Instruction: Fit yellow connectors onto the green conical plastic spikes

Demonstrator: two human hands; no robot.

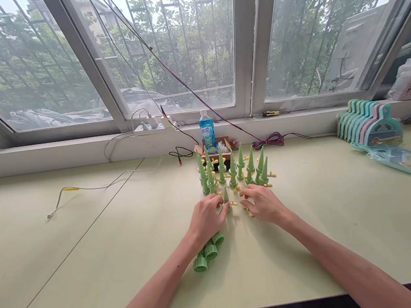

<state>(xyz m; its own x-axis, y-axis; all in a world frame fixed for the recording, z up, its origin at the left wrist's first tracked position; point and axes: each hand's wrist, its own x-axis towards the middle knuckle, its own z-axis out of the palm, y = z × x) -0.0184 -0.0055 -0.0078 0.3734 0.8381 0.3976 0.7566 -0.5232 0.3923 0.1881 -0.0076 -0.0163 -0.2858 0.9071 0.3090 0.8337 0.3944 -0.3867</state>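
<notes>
My left hand [207, 218] rests on the pale green table [90, 244] with its fingers curled round a green cone-shaped spike [226, 197] that stands upright. My right hand [264, 202] lies close beside it, fingers pinched on small yellow pieces [247, 210]. Just beyond both hands stands a cluster of several upright green spikes [234, 168] with yellow side taps. Three green spikes [208, 252] lie on their sides under my left wrist, open ends toward me.
A blue drink bottle [207, 131] and a small cardboard box [224, 144] stand behind the spikes by the window sill. Cables [268, 141] and a power strip [151, 125] run along the sill. Coloured plastic items [369, 124] and a bagged pack [393, 158] sit at the right.
</notes>
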